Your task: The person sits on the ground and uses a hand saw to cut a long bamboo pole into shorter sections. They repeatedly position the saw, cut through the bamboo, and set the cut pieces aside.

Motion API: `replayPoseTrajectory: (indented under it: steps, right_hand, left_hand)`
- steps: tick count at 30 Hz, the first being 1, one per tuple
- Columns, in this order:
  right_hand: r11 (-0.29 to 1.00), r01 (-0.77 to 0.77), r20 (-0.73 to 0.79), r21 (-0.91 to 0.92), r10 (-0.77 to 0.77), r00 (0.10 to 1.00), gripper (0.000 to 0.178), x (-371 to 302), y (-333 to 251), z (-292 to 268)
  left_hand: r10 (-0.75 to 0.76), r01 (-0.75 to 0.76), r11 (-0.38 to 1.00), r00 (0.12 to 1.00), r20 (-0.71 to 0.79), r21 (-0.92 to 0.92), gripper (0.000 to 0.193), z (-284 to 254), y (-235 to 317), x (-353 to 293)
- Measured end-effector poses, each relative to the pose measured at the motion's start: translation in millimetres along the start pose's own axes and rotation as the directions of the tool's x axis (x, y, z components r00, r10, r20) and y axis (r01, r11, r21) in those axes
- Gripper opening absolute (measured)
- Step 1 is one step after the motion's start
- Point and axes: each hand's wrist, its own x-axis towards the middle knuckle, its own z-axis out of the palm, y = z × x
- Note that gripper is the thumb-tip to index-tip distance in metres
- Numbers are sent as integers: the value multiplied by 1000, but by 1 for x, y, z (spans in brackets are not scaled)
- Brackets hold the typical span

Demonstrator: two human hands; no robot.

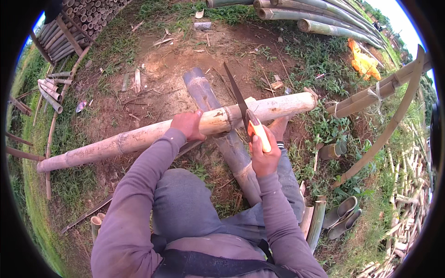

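Note:
A thick pale bamboo pole [139, 139] lies crosswise in front of me, resting on a darker bamboo log [236, 160] that runs beneath it. My left hand [187, 125] grips the pole from above, left of a ringed joint. In my right hand [265, 156] is a hand saw [238, 95] with an orange and cream handle. Its dark blade points up and away, set across the pole just right of that joint. How deep the blade sits cannot be made out. My bare foot [278, 127] is against the pole near the saw handle.
Stacked bamboo poles [320, 28] lie at the far right, near an orange plastic bag [364, 62]. A curved bamboo strip [389, 125] leans at the right. Rubber shoes [341, 217] stand lower right, beside split bamboo [317, 222]. More cut bamboo [88, 16] fills a rack at the upper left.

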Motion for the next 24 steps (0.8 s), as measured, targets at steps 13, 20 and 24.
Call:
replayPoseTrajectory:
  steps: [13, 20, 24]
  right_hand:
    - [944, -198, 19, 263, 200, 980, 57, -72, -25, -47]
    - [946, -224, 6, 236, 229, 974, 44, 18, -29, -1]
    - [979, -165, 13, 120, 165, 986, 53, -86, -43, -73]
  left_hand:
    - [-23, 23, 1000, 1000, 19, -19, 87, -11, -15, 5]
    - [10, -10, 1000, 1000, 20, -8, 84, -6, -14, 1]
    - [0, 0, 999, 1000, 16, -38, 85, -9, -19, 1]
